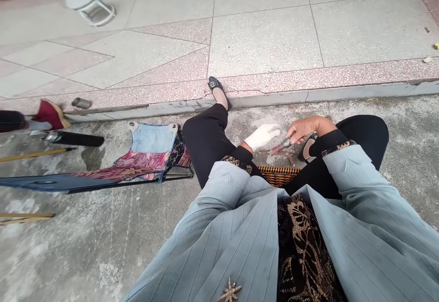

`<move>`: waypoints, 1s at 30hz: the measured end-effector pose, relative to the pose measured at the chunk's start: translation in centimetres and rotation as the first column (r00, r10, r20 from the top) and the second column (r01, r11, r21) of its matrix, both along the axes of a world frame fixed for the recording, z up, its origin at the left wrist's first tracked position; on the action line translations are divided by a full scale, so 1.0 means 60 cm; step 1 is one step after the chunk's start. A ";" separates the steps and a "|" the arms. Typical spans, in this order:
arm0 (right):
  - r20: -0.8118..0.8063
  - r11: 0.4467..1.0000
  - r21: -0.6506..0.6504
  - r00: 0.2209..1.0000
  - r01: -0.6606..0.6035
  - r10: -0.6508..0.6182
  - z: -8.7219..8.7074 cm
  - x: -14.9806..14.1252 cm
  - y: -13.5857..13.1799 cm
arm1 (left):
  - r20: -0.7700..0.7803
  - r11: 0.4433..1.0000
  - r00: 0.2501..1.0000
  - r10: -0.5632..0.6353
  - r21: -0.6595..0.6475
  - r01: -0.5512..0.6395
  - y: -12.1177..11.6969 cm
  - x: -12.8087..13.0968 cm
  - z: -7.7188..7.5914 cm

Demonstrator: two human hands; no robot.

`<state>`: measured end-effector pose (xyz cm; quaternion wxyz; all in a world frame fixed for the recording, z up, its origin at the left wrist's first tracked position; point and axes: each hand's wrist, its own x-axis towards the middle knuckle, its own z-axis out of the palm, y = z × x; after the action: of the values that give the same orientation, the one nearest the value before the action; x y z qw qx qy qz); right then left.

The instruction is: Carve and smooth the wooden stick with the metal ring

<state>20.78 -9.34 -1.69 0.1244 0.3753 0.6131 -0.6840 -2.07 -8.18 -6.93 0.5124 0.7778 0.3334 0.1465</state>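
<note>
My left hand, in a white knitted glove, is held between my knees with its fingers curled; what they hold, if anything, is hidden. Bare and just to its right, my right hand grips a short reddish-brown tool with a greyish wrapped part by the fingers. Its free end points left and down, under the gloved hand. I cannot tell what kind of tool it is. Brown stick-like pieces show below the hands. Closer to my body, a woven wicker edge shows between my thighs.
A folding chair with patterned fabric stands at my left. Beyond it are a black cylinder, yellowish poles and another person's red shoe. A raised tiled step runs ahead, with a white stool on it.
</note>
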 end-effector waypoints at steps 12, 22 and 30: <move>-0.196 0.563 0.251 0.611 0.788 -0.767 -0.006 0.002 0.004 | 0.149 0.912 0.989 0.003 -0.405 0.058 -0.025 0.015 0.011; 0.546 0.871 0.491 0.784 -0.015 -0.295 -0.017 -0.029 0.008 | -0.051 0.989 0.991 -0.122 -0.095 0.117 -0.022 0.012 -0.005; -0.093 0.998 -0.056 0.995 0.021 -0.026 0.001 0.007 -0.002 | 0.109 0.961 0.994 -0.005 -0.276 0.035 -0.003 -0.006 -0.003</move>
<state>21.18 -9.48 -1.62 0.0975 0.3462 0.5949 -0.7188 -2.41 -8.36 -7.10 0.6350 0.6925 0.3147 0.1349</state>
